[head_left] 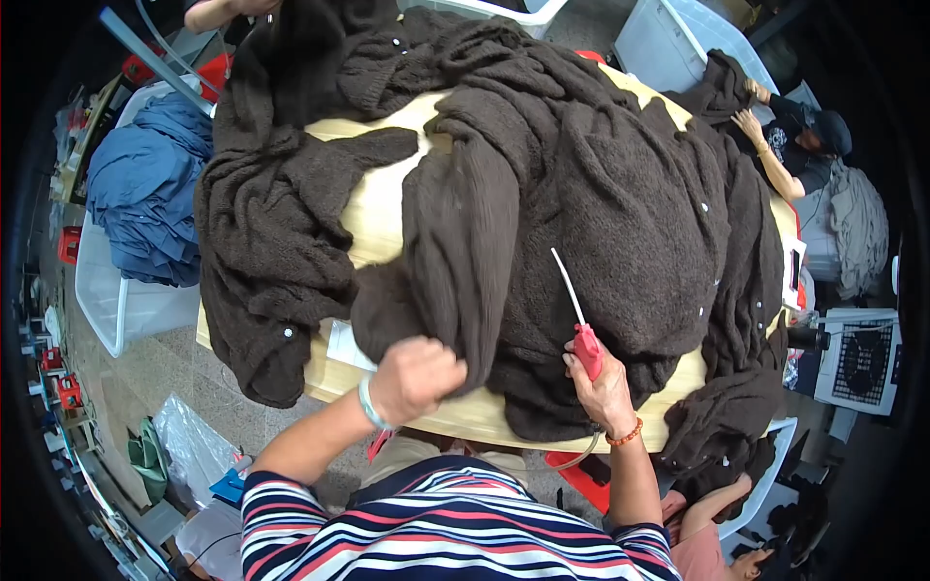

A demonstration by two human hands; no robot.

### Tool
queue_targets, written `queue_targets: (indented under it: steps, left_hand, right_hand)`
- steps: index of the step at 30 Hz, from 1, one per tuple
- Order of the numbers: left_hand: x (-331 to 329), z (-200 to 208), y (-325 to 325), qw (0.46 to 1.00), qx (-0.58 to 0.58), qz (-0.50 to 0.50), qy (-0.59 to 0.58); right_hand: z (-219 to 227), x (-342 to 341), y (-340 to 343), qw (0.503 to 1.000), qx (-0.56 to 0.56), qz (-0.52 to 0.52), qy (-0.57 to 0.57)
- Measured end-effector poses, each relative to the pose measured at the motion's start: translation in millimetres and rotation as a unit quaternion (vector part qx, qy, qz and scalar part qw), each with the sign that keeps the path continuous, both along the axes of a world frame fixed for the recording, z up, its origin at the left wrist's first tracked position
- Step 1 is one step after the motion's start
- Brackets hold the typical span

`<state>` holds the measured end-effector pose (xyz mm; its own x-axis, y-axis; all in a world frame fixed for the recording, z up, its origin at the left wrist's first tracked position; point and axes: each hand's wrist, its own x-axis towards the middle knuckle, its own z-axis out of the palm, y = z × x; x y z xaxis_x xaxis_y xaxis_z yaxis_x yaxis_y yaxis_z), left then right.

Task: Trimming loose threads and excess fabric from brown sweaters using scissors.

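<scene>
My left hand (417, 376) is closed at the near table edge, gripping the lower end of a dark brown knit sweater (460, 242), whose raised part is slightly blurred. My right hand (603, 389) is wrapped round the red handle of an air blow gun (587, 349). Its thin pale nozzle points away and slightly left, over a large heap of brown knitwear (635, 208). A hose (581, 457) runs from below my right wrist toward my lap. More brown knitwear (276, 218) lies to the left, with a small round white piece on it.
The round wooden table (378, 208) is mostly covered with knitwear. A white bin of blue garments (150, 194) stands left, a pale bin (678, 44) at the far right. Co-workers' hands (748, 121) handle brown cloth at the right; others sit far left and near right. A keyboard (862, 360) lies right.
</scene>
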<state>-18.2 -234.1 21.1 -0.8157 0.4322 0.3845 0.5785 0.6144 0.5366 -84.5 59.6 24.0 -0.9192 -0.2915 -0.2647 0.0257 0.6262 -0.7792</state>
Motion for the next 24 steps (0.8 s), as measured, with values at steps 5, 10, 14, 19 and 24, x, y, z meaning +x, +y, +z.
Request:
queue_targets:
  steps: [5, 10, 14, 19, 24]
  left_hand:
    - [75.3, -67.7, 2.5, 0.980, -0.071, -0.018, -0.186]
    - [72.4, -113.0, -1.8, 0.920, -0.013, 0.175, -0.350]
    - [41.6, -144.2, -17.4, 0.603, 0.552, 0.309, -0.485]
    - [-29.1, -131.8, -51.7, 0.421, 0.823, 0.288, -0.250]
    - [-69.0, -98.7, -82.5, 0.329, 0.827, 0.299, -0.343]
  right_hand:
    - [7.1, -1.1, 5.8, 1.000, 0.021, 0.013, 0.007]
    - [-2.1, -4.5, 0.2, 0.998, 0.044, 0.048, 0.007]
    - [4.7, -5.8, -12.3, 0.997, 0.041, 0.067, 0.000]
    - [7.0, -12.7, -24.8, 0.994, 0.046, 0.095, 0.007]
    - [23.5, -16.4, -40.9, 0.988, 0.049, 0.141, 0.039]
